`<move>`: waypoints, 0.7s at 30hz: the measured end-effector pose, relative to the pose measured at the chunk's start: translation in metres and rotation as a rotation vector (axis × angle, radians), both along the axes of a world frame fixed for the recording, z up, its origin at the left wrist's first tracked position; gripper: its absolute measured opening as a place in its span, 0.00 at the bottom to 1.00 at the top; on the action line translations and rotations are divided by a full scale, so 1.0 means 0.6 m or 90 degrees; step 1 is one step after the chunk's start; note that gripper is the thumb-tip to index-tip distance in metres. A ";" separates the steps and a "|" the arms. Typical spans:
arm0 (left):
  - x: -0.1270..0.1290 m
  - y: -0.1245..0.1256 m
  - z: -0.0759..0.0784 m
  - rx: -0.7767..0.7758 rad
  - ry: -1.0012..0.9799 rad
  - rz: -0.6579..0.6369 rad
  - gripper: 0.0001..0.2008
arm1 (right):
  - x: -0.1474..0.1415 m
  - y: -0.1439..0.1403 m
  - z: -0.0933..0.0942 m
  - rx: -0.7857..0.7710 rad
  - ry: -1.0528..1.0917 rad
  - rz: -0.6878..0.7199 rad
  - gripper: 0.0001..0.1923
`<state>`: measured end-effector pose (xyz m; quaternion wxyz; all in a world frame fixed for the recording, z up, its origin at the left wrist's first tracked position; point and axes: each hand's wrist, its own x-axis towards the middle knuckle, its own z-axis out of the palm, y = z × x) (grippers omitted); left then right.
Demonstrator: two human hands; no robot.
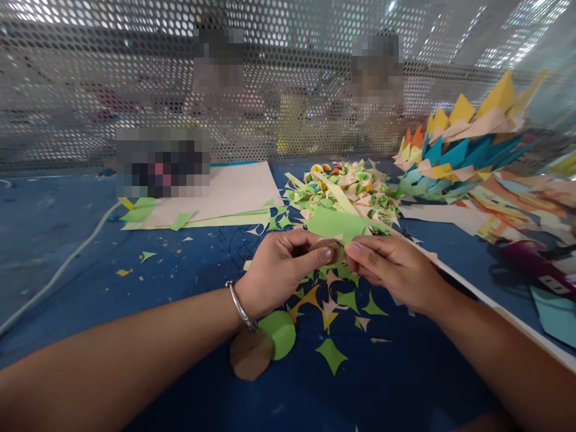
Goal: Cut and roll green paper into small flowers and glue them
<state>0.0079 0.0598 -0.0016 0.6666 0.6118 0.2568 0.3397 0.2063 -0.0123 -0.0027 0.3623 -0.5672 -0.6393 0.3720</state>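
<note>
Both hands meet above the centre of the blue work surface (405, 384) and share one workpiece: a small brown paper piece (324, 244), flat, with a rounded upper edge, most of it covered by the fingertips. The left hand (281, 270) is closed in a pinch grip on the left side of the piece, thumb on top; a metal bangle (240, 307) sits on that wrist. The right hand (393, 267) pinches the right side of the same piece, thumb and forefinger closed, other fingers curled under. Directly behind the piece lies a green paper sheet (335, 223); whether the piece touches it cannot be determined. Below the left wrist, a brown paper disc (249, 357) and a green paper disc (281, 332) lie flat on the surface, overlapping at their edges. Star-shaped green and orange offcuts (333, 354) are scattered beneath the hands. A pile of small folded paper shapes (351, 186) sits just beyond the hands, and stacked coloured paper points (454, 150) lie to the right rear.
</note>
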 end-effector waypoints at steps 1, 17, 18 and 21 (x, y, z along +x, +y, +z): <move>0.000 0.000 0.000 0.000 0.005 0.003 0.04 | 0.001 0.000 -0.001 -0.001 -0.004 0.000 0.24; -0.002 0.003 -0.003 0.022 0.017 -0.027 0.05 | 0.002 0.001 0.008 0.030 -0.089 0.009 0.25; -0.002 0.004 -0.003 0.030 0.020 -0.028 0.05 | 0.003 0.000 0.008 0.031 -0.094 0.006 0.25; -0.002 0.004 -0.003 0.039 0.023 -0.028 0.06 | 0.003 -0.001 0.009 0.033 -0.106 0.001 0.25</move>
